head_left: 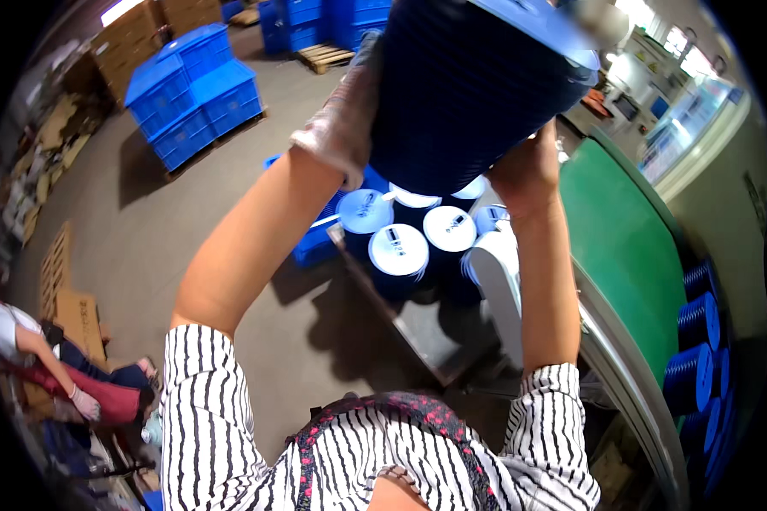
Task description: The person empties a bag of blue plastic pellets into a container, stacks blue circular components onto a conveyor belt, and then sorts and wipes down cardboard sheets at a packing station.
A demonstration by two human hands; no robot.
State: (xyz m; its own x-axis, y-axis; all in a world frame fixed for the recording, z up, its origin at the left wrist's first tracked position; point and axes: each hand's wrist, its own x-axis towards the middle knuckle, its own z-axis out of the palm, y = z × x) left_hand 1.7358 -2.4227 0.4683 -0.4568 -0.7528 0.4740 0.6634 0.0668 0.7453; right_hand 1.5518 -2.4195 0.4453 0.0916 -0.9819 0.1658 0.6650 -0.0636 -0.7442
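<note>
Holding: a tall stack of dark blue ribbed discs (pixel 469 85), raised high between both hands, above the cart.
Left hand (pixel 343 128): gloved, pressed flat against the stack's left side.
Right hand (pixel 527 170): bare, cupped under the stack's lower right edge.
Below: more blue stacks with white round tops (pixel 398 249), standing close together on a flat cart (pixel 435 332).
Right: green conveyor belt (pixel 622 247).
Far left: blue crates on a pallet (pixel 194 94); a crouching person (pixel 51 366).
</note>
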